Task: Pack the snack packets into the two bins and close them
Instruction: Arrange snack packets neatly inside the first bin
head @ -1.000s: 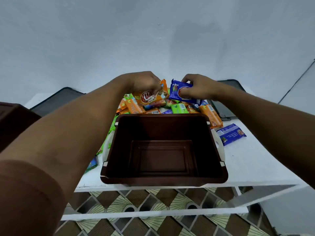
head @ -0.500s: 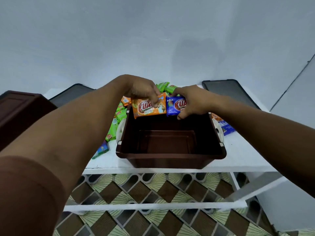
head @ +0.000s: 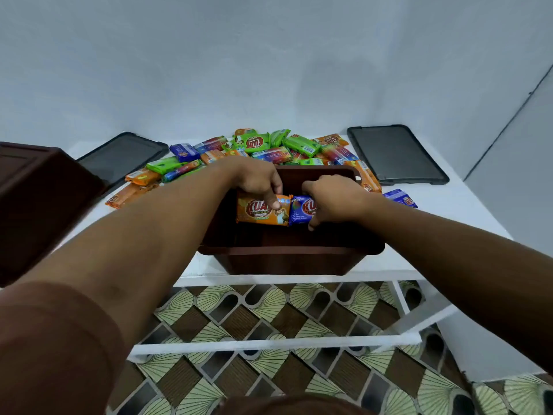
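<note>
A brown open bin stands at the front edge of the white table. Inside its mouth my left hand pinches an orange snack packet, held upright against the far wall. Right beside it my right hand grips a blue snack packet, thumb under its lower edge. The two packets touch side by side. Behind the bin lies a heap of green, orange and blue packets. A second brown bin sits at the left edge, partly out of view.
Two dark lids lie flat on the table, one at the back left and one at the back right. A loose blue packet lies right of the bin. Below the table runs a white rail over patterned floor tiles.
Both hands have carried the orange and blue packets from the heap, over the bin's far rim, and down into the bin. The camera has tilted, so the heap shows again.
</note>
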